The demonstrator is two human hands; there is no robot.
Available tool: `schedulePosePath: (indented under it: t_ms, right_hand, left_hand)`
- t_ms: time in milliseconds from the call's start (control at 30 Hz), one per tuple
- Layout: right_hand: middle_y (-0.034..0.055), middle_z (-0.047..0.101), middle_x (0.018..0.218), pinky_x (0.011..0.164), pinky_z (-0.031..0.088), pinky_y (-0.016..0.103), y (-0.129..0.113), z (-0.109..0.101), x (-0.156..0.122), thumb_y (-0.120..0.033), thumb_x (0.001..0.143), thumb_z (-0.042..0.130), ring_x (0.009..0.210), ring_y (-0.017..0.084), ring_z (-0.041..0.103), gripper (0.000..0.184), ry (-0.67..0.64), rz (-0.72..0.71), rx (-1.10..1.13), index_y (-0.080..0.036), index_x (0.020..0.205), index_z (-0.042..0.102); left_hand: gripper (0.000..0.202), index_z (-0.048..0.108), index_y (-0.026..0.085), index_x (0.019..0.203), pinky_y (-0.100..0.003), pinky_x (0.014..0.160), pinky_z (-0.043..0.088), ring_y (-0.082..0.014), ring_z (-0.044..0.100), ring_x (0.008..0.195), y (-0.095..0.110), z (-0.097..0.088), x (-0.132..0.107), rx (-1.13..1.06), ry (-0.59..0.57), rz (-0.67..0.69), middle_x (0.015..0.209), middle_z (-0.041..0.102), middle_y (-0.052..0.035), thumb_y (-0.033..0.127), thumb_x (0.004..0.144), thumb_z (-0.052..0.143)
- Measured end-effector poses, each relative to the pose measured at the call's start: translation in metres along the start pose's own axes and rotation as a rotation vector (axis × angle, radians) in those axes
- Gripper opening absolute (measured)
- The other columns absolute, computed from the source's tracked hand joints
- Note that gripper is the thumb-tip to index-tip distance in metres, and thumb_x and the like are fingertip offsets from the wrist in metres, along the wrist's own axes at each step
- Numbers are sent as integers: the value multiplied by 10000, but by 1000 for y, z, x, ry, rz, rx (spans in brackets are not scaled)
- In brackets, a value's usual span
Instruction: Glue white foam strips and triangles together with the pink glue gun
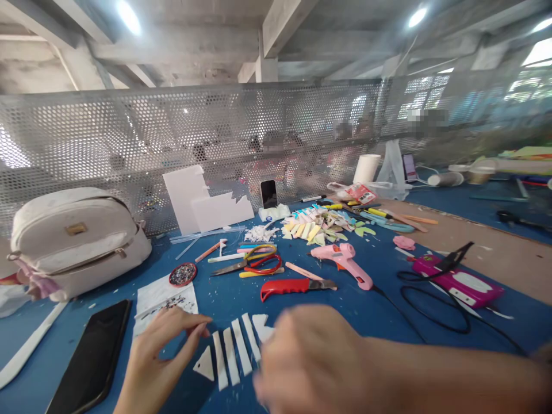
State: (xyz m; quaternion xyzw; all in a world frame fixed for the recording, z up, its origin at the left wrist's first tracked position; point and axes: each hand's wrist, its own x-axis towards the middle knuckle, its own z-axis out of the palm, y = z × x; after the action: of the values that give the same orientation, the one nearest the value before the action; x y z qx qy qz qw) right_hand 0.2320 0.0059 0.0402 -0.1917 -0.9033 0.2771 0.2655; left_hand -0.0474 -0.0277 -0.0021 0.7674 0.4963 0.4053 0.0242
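Observation:
My left hand [166,348] is over the table beside a white napkin [149,293], its thumb and index fingertip pressed together. Whatever they may pinch is too small to make out. My right hand [314,362] is curled and smeared by motion, so its fingers cannot be read. Between the hands lie several narrow white strips [231,356] in a slanted row. At the row's left end sits a white triangular piece [205,364] with a small dark dot. A notched white piece [261,329] at the right end is partly covered by my right hand.
Behind lie a red utility knife [287,288], scissors [248,263], a pink glue gun [345,261] and a pile of coloured scraps [314,225]. A black phone [92,356] and a white backpack [77,238] are left. A magenta power strip [461,282] with a black cord lies right.

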Motion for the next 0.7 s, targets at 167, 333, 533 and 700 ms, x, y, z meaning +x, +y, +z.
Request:
schedulePosePath:
  t_ms: [167,333,533,700]
  right_hand:
    - [30,736,1075,703,477,258,35,-1,28,-267,847,753,887,173,658,302,24,274,274,-239,1136,672]
    - [13,752,876,588,380,230,46,8,33,-235,844,732,793,154,641,62,6,317,368,-205,893,756]
    - [34,720,878,573,386,222,42,11,36,-303,849,717,767,152,606,120,-5,342,449,-186,827,738]
    - [37,730,851,573,396,219,45,6,33,-340,902,660,700,136,602,175,-19,352,452,-171,863,678]
  left_hand:
    - [104,699,305,922,-251,778,441,-113,655,681,11,1,10,18,31,44,751,713,89,252,919,609]
    - [123,690,303,946,-271,818,416,-121,642,691,10,4,12,4,91,46,743,710,90,219,919,605]
    - [150,675,281,988,-276,792,417,-115,634,712,6,2,13,-34,126,82,773,711,84,162,911,629]
    - [160,647,253,997,-271,785,422,-104,635,741,2,-4,14,-3,116,161,788,697,76,121,914,612]
